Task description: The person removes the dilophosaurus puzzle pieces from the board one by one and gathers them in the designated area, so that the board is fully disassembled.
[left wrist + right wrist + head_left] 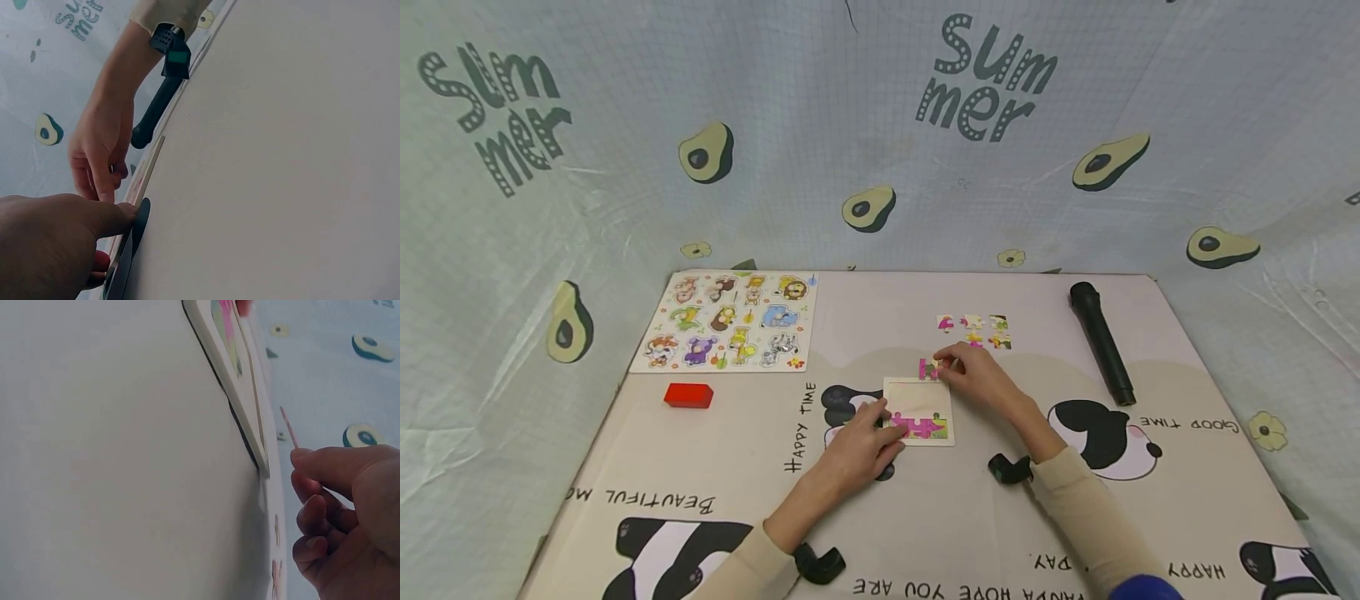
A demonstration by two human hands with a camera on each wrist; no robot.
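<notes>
A small square puzzle tray point(917, 397) with a pale rim lies mid-table. Joined pink and green puzzle pieces point(917, 427) fill its near side, while its far side shows bare board. My left hand point(852, 450) rests at the tray's left edge, fingertips on the rim and over the nearest pieces. Between thumb and fingers, my right hand point(977, 375) pinches a pink and green puzzle piece point(928, 368) just beyond the tray's far edge. Seen edge-on in the right wrist view, that piece point(288, 427) is a thin strip at the fingertips, above the table surface.
Several loose puzzle pieces point(973, 330) lie behind the right hand. An animal picture board point(811, 333) is at the back left, with a red block point(688, 396) in front of it. A black flashlight-like cylinder point(1101, 342) lies at the right. Printed fabric hangs behind the table.
</notes>
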